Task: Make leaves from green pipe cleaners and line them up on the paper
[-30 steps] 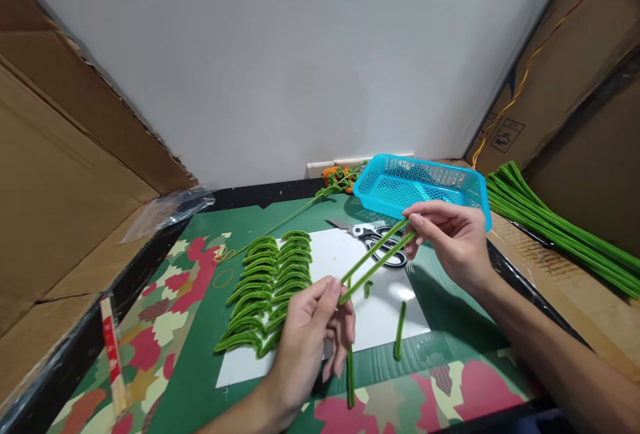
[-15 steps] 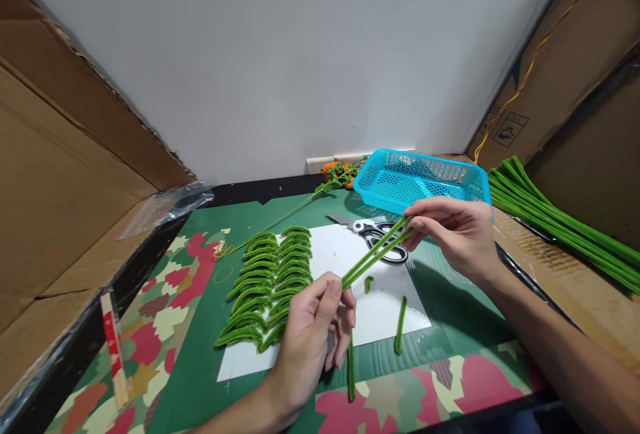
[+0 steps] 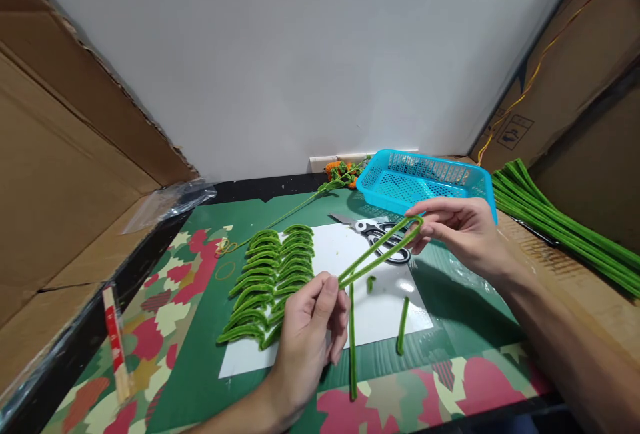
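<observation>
Between my hands a green pipe cleaner (image 3: 373, 265) is stretched as a long narrow loop, tilted up to the right. My left hand (image 3: 313, 321) pinches its lower end between thumb and fingers. At the rounded upper bend, my right hand (image 3: 457, 231) grips it with thumb and forefinger. Below lie a long green piece (image 3: 353, 347), a shorter piece (image 3: 403, 326) and a tiny curled scrap (image 3: 371, 283). Left of them, several bent green pipe-cleaner leaves (image 3: 260, 264) stand in two columns on white paper (image 3: 330, 241). Scissors (image 3: 385, 237) rest behind the loop.
A blue plastic basket (image 3: 370, 199) stands at the back right, with a bundle of green pipe cleaners (image 3: 560, 217) beside it. Orange and green fuzzy flowers (image 3: 337, 171) lie at the back. Rubber bands (image 3: 225, 271) and a red-and-white wrapped stick (image 3: 115, 341) are on the left.
The loop between my hands has widened, and its rounded bend now shows at my right fingertips. Both hands have barely shifted. The view has moved slightly.
</observation>
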The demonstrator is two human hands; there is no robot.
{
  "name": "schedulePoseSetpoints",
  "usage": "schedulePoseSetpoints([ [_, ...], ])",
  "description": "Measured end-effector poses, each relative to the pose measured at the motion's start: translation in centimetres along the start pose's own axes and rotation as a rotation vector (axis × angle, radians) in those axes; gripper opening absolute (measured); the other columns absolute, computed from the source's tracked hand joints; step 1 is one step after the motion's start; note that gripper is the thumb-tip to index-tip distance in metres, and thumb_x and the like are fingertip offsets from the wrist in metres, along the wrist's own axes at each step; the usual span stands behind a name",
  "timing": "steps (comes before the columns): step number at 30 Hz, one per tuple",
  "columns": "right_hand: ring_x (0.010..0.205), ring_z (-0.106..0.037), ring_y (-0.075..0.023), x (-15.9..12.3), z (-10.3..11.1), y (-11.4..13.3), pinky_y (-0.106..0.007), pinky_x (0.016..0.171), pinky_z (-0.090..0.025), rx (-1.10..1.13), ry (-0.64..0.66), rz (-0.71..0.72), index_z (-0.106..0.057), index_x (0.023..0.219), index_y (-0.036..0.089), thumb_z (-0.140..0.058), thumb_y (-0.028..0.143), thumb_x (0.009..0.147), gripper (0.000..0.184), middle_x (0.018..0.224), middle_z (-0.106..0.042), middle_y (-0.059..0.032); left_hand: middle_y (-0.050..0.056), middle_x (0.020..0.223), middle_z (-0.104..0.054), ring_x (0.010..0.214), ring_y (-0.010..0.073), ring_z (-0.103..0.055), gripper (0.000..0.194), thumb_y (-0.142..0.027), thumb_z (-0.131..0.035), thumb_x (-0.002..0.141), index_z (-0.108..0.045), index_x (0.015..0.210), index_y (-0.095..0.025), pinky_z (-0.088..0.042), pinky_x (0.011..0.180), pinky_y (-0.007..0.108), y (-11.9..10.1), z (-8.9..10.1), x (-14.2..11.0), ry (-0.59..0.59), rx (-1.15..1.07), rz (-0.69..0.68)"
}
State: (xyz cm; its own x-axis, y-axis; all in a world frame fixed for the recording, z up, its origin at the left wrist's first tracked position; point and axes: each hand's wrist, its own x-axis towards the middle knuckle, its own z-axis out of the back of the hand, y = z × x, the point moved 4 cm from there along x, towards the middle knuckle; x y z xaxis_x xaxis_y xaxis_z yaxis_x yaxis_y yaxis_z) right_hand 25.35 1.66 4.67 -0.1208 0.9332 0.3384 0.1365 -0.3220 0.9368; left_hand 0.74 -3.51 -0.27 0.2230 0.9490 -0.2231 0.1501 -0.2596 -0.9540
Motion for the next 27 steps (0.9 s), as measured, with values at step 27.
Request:
schedulePoseSetpoints([
  [27,0.062,-0.081,-0.0234,0.3,1.0,-0.5,-0.034,0.061,-0.071,0.017,-0.022,-0.042,-0.082,0.088,0.020,-0.089,0.032,0.083,0.015,0.075,-0.083,-0.0060,-0.008,0.066,-0.052,0.033,0.0002,-0.040,0.044,-0.055,-0.061,0.102,-0.049,0.080,-0.020,-0.023,0.033,0.011,0.3,0.4,0.1,-0.011,0.064,-0.081],
])
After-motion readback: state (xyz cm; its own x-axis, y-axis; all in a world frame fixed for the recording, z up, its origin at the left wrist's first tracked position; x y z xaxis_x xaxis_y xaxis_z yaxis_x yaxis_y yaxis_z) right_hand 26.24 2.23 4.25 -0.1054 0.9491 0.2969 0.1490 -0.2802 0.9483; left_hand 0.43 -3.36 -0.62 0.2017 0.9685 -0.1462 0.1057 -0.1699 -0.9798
